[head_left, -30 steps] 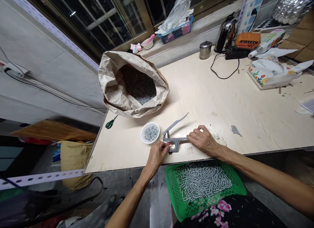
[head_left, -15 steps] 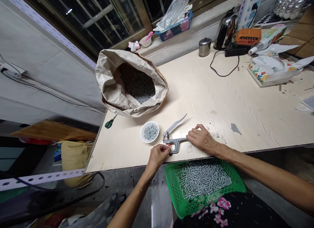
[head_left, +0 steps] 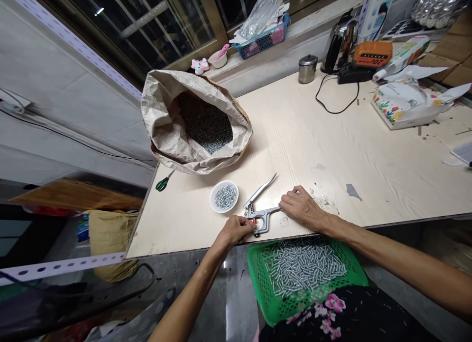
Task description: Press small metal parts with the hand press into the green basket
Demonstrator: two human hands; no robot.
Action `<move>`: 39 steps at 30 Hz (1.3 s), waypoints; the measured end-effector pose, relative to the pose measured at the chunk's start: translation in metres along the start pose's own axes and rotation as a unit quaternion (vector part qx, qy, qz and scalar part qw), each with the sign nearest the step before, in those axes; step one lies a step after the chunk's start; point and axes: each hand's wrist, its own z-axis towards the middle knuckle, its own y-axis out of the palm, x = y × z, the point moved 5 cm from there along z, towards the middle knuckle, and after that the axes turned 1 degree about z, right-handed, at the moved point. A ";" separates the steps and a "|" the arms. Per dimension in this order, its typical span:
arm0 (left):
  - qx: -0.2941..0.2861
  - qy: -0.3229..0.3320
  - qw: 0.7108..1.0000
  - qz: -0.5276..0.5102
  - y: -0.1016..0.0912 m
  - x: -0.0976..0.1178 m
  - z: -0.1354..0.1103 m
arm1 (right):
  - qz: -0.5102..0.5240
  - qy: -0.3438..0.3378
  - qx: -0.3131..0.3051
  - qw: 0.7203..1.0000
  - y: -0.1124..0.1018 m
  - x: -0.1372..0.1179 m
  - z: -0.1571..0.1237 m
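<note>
A pair of grey snap-fastener pliers [head_left: 264, 215] with a spring and a red tip lies near the table's front edge, its upper handle raised. My right hand [head_left: 301, 209] is closed on the end of the lower handle. My left hand [head_left: 237, 230] pinches at the jaw, beside the red tip; whatever is between thumb and finger is hidden. Just behind that hand stands a white bowl [head_left: 212, 203] of small metal parts. Below the table edge, a green basket [head_left: 259, 291] holds many small threaded-looking metal pieces [head_left: 306, 266].
An open woven sack [head_left: 162, 121] with many metal pieces stands at the back left. Green-handled scissors [head_left: 162, 184] lie near the left edge. Farther back are a metal canister [head_left: 307, 70], a kettle [head_left: 337, 42], a black cord and a tissue pack [head_left: 409, 106].
My left hand has shifted slightly left and down, still at the jaw. The pliers' upper handle has dropped a little. My right hand stays on the lower handle.
</note>
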 end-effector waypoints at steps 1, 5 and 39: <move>-0.008 0.000 1.000 0.004 0.001 0.001 0.000 | 0.005 0.002 -0.004 1.000 0.001 0.000 0.000; -0.003 -0.013 1.000 0.010 0.005 -0.001 -0.002 | 0.047 0.024 -0.053 0.997 0.000 0.002 -0.001; 0.219 0.343 0.814 0.413 0.043 0.074 0.013 | 0.139 0.003 -0.236 0.962 -0.005 0.032 0.026</move>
